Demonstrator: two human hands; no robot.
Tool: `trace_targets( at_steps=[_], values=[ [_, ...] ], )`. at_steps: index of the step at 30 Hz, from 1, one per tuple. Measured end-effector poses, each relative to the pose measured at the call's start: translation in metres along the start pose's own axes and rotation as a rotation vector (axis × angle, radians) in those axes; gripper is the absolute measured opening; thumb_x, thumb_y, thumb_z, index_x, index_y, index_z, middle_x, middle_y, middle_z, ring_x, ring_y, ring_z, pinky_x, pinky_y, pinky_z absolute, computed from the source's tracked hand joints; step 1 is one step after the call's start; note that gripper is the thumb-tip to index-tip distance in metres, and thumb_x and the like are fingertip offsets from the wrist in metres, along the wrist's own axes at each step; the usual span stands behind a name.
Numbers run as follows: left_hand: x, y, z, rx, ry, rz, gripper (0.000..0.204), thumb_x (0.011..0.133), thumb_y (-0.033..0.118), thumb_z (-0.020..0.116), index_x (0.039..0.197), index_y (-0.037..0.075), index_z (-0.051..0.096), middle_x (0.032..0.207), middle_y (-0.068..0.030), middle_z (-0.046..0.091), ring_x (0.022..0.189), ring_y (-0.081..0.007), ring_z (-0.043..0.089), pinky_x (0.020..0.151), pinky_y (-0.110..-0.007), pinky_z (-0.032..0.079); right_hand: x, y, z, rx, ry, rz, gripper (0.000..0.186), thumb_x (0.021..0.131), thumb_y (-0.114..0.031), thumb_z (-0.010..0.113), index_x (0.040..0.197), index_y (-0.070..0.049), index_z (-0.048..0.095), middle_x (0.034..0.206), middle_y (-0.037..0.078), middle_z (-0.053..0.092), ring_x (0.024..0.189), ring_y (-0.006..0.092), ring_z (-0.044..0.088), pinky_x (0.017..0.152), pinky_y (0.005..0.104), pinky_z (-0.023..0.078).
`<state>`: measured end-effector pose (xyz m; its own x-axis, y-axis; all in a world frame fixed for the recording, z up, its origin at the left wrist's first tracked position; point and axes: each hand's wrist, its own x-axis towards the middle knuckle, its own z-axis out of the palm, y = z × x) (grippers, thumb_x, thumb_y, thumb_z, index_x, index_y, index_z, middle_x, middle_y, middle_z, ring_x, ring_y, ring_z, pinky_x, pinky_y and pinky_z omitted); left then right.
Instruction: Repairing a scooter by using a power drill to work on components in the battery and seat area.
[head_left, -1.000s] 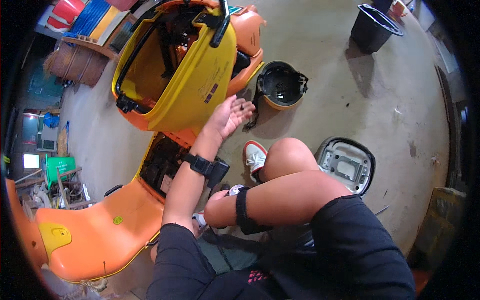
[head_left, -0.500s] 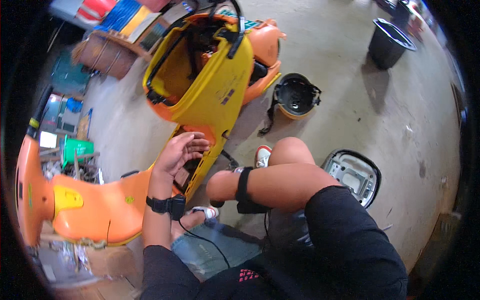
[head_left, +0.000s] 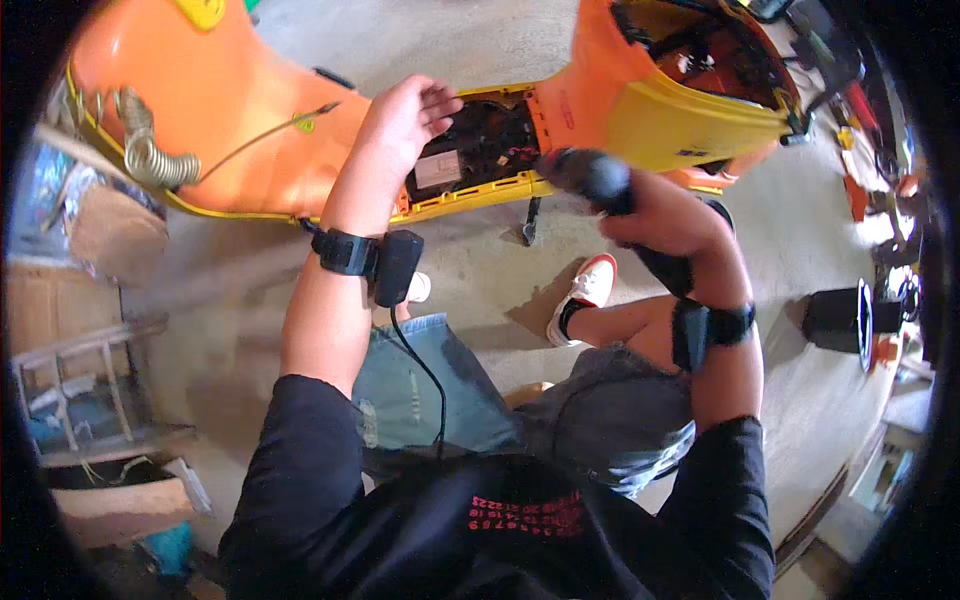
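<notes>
An orange and yellow scooter [head_left: 275, 125] lies across the far side, with an uncovered compartment [head_left: 490, 135] in its floor. Dark wiring and a white-labelled block [head_left: 437, 169] show inside. My left hand [head_left: 405, 118] is over the compartment's left end, empty, its fingers loosely bent and apart; whether it touches the rim I cannot tell. Blurred by motion, my right hand [head_left: 668, 215] grips a dark power drill [head_left: 600, 182]. The drill's front end points left, towards the compartment's right end. What it carries at its tip is too smeared to make out.
A coiled air hose [head_left: 150, 145] rests on the scooter's left part. At the right, the yellow front shell [head_left: 690, 115] has an opening with parts inside. A black bucket [head_left: 838, 320] stands on the floor at the right. A cardboard box [head_left: 65, 310] and a wooden frame [head_left: 95, 385] are at the left.
The view has swung, so the scooter now lies crosswise in front of me. My right hand has come plainly into sight with the drill. The left hand stays by the compartment.
</notes>
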<state>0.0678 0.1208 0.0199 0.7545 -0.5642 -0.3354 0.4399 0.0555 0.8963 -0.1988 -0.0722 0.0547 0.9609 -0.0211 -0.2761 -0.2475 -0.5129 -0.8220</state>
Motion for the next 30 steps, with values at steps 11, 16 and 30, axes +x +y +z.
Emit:
trace_targets(
  at_steps=[11,16,30],
  values=[
    [-0.006,-0.015,0.002,0.241,0.102,0.005,0.017,0.085,0.02,0.051,0.088,0.008,0.062,0.083,-0.0021,0.067,0.069,-0.0106,0.062,0.06,-0.027,0.042,0.061,0.032,0.011,0.686,0.452,0.311,0.028,0.076,-0.007,0.063,0.102,0.001,0.056,0.074,0.009,0.06,0.061,0.0187,0.06,0.058,0.0338,0.053],
    [-0.007,-0.021,0.005,0.241,0.103,0.025,0.017,0.083,0.02,0.052,0.086,0.008,0.063,0.079,-0.0017,0.068,0.066,-0.0111,0.062,0.058,-0.029,0.042,0.088,0.056,0.024,0.697,0.377,0.559,0.013,0.076,-0.011,0.065,0.083,-0.003,0.058,0.067,0.007,0.059,0.052,0.0187,0.057,0.049,0.034,0.052],
    [0.002,-0.021,0.008,0.322,0.087,0.03,0.024,0.088,0.014,0.045,0.1,0.01,0.065,0.079,-0.0013,0.068,0.063,-0.0105,0.06,0.055,-0.029,0.041,0.127,0.078,0.027,0.586,0.257,0.699,0.016,0.084,-0.019,0.063,0.086,-0.004,0.06,0.064,0.004,0.056,0.052,0.0141,0.056,0.051,0.0297,0.052]
  ],
)
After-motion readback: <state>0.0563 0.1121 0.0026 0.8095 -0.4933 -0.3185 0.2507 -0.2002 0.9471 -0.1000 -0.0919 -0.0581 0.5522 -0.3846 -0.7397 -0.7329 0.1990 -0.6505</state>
